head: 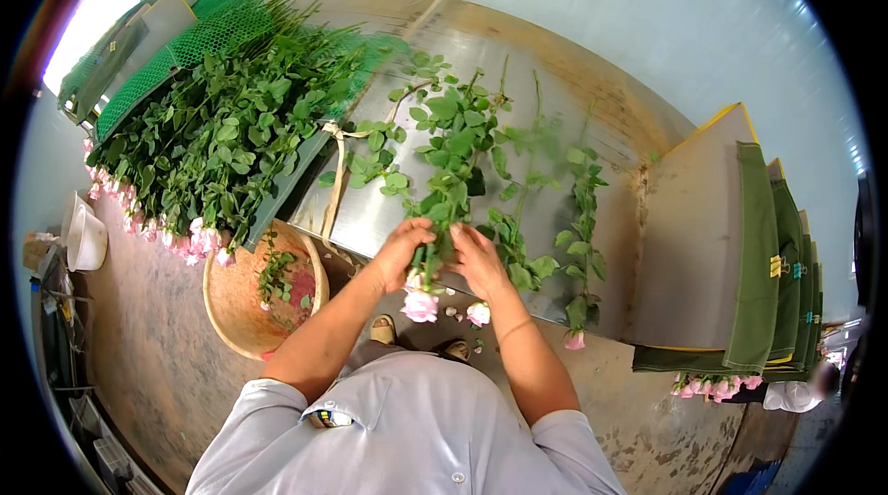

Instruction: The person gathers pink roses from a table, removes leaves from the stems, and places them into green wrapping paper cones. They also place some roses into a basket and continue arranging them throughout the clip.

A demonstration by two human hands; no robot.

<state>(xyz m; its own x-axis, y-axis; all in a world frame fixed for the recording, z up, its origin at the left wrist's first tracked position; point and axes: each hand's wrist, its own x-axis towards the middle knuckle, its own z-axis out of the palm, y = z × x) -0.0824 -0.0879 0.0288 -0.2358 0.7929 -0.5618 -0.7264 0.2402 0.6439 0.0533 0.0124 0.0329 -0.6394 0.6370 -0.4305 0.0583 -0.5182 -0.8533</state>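
My left hand (404, 255) is closed around leafy stems of pink roses (420, 305), just under the blooms, at the near edge of the metal table (354, 214). My right hand (476, 260) is at the right side of the same stems, fingers bent against the leaves; whether it grips them is hidden. Another pink bloom (478, 314) shows below my right hand. To the right, single rose stems lie on the metal, one ending in a pink bloom (574, 340) over the near edge. Left of the hands a loose leafy sprig (378, 162) lies near a cloth tie (336, 183).
A large heap of roses (208, 141) lies on green mesh (222, 26) at the left. Below it stands a round tub (232, 314) with cuttings inside. Upright boards (687, 245) with green cloth (753, 252) and clips stand at the right, with more pink roses (718, 386) beneath.
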